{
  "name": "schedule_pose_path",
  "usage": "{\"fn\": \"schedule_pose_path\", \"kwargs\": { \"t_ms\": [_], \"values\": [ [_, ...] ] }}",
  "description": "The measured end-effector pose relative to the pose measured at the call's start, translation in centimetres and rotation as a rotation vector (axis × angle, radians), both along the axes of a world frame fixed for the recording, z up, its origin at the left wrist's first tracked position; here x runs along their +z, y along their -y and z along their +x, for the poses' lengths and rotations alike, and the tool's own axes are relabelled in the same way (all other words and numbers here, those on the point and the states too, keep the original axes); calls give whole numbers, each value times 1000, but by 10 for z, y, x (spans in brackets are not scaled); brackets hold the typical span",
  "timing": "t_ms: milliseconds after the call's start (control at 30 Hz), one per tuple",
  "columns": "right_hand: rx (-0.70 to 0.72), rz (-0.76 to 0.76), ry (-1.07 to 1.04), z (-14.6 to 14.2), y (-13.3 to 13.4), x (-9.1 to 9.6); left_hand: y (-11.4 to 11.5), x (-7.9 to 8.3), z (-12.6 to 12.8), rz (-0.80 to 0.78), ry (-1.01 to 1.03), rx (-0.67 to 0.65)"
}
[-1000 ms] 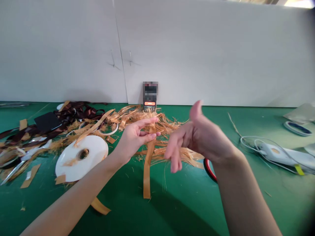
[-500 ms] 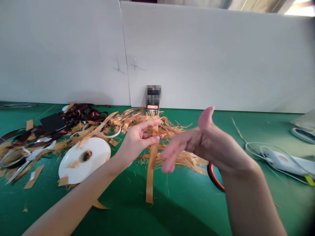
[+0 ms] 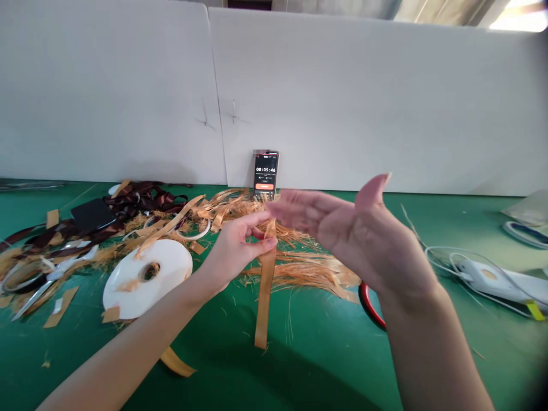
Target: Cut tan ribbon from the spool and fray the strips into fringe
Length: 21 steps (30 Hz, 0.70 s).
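My left hand [image 3: 240,245] pinches a tan ribbon [image 3: 265,297] near its upper end, and the length below hangs down toward the green table. Frayed strands show at the ribbon's top, partly behind my fingers. My right hand [image 3: 351,234] is open, thumb raised and fingers stretched toward the ribbon's top; its fingertips are blurred, and whether they touch the strands I cannot tell. Beneath and behind my hands lie bundles of frayed tan ribbon [image 3: 308,271]. A white spool [image 3: 128,257] lies beside my left forearm.
A phone [image 3: 265,174] with a running timer leans against the white panel [image 3: 363,103]. Scissors [image 3: 55,277], a black flat object [image 3: 93,214] and dark brown ribbon [image 3: 141,197] lie at left. A red-and-black ring-shaped handle [image 3: 371,308] and a white power strip [image 3: 492,279] with cables are at right.
My right hand has swept upward, its fingers rising from beside the hanging ribbon to its top end. My left hand keeps its pinch almost in place.
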State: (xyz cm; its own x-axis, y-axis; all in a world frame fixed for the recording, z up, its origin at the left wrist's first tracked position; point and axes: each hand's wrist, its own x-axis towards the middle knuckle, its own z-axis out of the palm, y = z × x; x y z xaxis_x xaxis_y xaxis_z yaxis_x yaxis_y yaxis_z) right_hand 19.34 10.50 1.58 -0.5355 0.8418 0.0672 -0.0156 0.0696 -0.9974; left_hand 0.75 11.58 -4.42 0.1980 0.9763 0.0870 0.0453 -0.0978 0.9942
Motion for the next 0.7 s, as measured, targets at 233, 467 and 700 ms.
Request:
{"fn": "schedule_pose_path", "kwargs": {
  "t_ms": [233,467,700],
  "values": [
    [28,-237,487,13,7,-6,2,6,-2,43,-27,-15],
    [-218,57,-1,-2,3,-2,1,3,-2,-2,-34,-19],
    [3,-269,417,11,7,-4,3,11,-3,35,-32,-27]
  ]
}}
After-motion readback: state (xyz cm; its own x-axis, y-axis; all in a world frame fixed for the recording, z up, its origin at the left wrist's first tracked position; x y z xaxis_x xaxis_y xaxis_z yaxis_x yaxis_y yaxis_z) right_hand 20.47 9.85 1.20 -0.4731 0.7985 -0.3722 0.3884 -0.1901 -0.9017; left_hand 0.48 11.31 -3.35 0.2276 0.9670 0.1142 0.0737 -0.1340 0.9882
